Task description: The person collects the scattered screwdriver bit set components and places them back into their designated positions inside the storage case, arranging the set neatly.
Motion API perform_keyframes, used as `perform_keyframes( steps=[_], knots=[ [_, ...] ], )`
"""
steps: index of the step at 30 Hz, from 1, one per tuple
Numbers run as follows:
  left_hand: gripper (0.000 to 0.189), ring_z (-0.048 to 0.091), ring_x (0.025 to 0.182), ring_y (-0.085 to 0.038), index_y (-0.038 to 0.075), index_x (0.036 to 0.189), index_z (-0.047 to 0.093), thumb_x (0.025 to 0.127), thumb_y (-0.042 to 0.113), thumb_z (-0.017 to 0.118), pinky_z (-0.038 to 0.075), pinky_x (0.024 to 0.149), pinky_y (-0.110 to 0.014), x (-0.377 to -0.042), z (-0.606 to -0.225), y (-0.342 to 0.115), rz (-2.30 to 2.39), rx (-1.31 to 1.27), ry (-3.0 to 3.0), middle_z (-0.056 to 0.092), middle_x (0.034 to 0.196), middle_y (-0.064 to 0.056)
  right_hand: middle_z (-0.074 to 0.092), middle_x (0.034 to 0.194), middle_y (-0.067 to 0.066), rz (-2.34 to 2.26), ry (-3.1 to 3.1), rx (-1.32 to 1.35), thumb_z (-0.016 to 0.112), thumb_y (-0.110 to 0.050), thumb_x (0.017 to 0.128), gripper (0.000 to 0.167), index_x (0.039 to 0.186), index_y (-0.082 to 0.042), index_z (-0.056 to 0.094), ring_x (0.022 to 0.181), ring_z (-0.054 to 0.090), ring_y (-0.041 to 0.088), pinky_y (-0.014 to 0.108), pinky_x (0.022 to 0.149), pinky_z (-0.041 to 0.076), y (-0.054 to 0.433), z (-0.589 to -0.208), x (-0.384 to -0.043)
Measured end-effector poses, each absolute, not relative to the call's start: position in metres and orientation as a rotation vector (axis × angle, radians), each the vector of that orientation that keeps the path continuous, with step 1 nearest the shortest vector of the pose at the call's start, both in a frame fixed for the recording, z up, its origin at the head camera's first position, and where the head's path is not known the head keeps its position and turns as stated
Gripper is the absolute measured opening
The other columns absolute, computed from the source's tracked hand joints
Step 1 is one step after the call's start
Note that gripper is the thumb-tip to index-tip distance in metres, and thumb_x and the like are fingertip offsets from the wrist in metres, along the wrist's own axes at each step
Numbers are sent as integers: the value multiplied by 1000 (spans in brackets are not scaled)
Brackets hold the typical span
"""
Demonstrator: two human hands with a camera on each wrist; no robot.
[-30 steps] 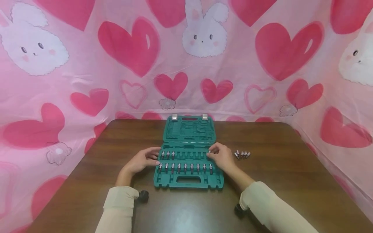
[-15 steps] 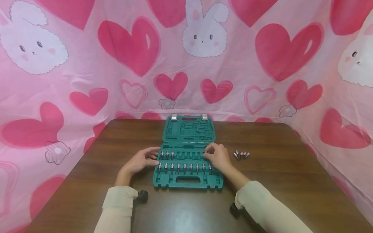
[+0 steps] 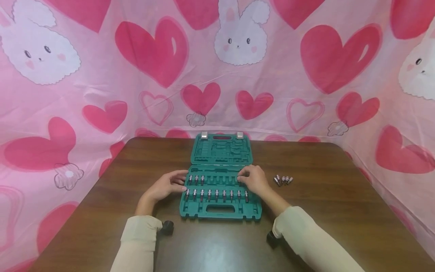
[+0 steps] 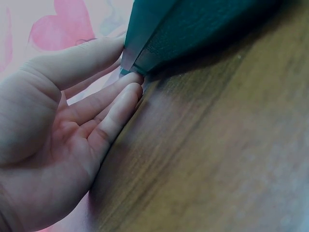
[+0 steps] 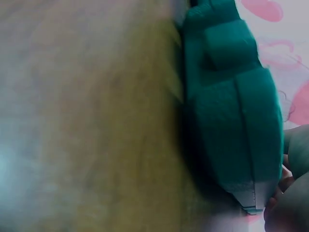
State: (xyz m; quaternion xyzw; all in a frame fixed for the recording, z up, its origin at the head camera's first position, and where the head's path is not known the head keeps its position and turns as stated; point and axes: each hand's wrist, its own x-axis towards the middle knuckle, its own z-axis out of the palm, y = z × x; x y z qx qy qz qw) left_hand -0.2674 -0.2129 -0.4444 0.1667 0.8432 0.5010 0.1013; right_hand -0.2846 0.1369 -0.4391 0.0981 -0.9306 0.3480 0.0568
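A green plastic socket case (image 3: 221, 208) lies open on the table, lid folded back. Bit sockets (image 3: 216, 194) fill its front row, and 3 more (image 3: 196, 180) stand at the left of the back row. My left hand (image 3: 166, 186) rests against the case's left side, fingers loosely extended; the left wrist view shows the thumb (image 4: 91, 55) and fingertips touching its edge. My right hand (image 3: 254, 180) pinches a small bit socket at the right end of the back row; the fingers mostly hide it. In the right wrist view, the case's side (image 5: 236, 130) covers most of that hand.
Several loose bit sockets (image 3: 283, 179) lie on the brown wooden table (image 3: 312, 211), right of the case. The raised lid (image 3: 221, 149), with two metal latches, reaches toward the far table edge. A pink curtain with hearts and rabbits surrounds the table.
My right hand has shifted slightly left along the back row and lowered the bit socket toward a slot, its shiny end now hidden. My left hand stays against the case.
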Motion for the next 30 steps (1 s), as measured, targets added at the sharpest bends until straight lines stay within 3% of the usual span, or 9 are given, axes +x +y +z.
perform_keyframes(
  steps=[5, 11, 17, 30],
  knots=[
    [61, 56, 111, -29, 11, 142, 49, 87, 19, 74, 44, 97, -51, -269, -444, -212, 1474, 497, 2492, 60, 123, -10, 68, 99, 5, 1083, -2844, 314, 74, -17, 87, 5, 83, -13, 75, 103, 58, 27, 49, 93, 43, 140, -436, -288],
    [61, 56, 111, -29, 11, 142, 49, 87, 20, 74, 44, 97, -51, -269, -446, -213, 1473, 499, 2498, 60, 123, -10, 67, 86, 0, 1085, -2861, 306, 75, -15, 86, 7, 79, -14, 73, 85, 59, 20, 41, 78, 49, 140, -434, -288],
    [62, 56, 111, -29, 11, 142, 50, 86, 21, 75, 44, 97, -51, -268, -447, -214, 1485, 491, 2490, 60, 123, -11, 62, 73, -2, 1115, -2861, 274, 75, -12, 85, 10, 77, -14, 71, 72, 55, 17, 35, 63, 46, 139, -434, -289],
    [62, 56, 112, -30, 10, 142, 49, 86, 20, 74, 43, 97, -52, -268, -446, -214, 1486, 491, 2483, 60, 123, -11, 61, 76, 0, 1217, -2826, 263, 75, -14, 86, 6, 84, -14, 69, 74, 55, 19, 34, 65, 46, 147, -439, -291]
  ],
)
